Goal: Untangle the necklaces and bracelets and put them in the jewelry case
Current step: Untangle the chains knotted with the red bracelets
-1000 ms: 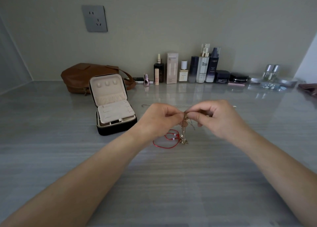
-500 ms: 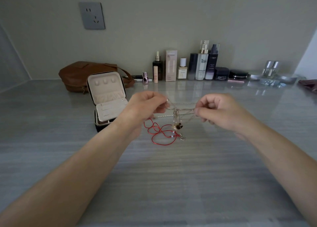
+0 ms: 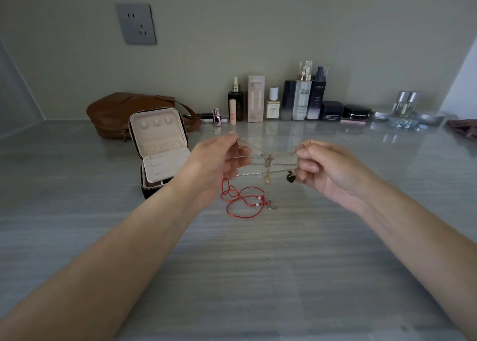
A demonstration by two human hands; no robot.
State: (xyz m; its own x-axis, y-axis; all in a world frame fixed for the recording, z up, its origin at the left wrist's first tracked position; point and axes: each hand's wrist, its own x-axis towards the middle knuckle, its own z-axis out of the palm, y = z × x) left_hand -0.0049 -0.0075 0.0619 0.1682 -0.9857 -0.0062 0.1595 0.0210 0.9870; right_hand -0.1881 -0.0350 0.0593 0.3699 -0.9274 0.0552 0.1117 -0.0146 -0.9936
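Above the grey table point(image 3: 258, 276), the left hand point(image 3: 216, 160) and right hand point(image 3: 327, 167) each pinch the tangled chains point(image 3: 268, 160), stretched taut left to right. A red cord bracelet point(image 3: 242, 201) trails down onto the table, near the open jewelry case point(image 3: 160, 144).

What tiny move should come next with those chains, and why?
Probably ease the hands together and pick at the middle knot: the left hand and right hand pull the thin chains taut, which likely tightens it.
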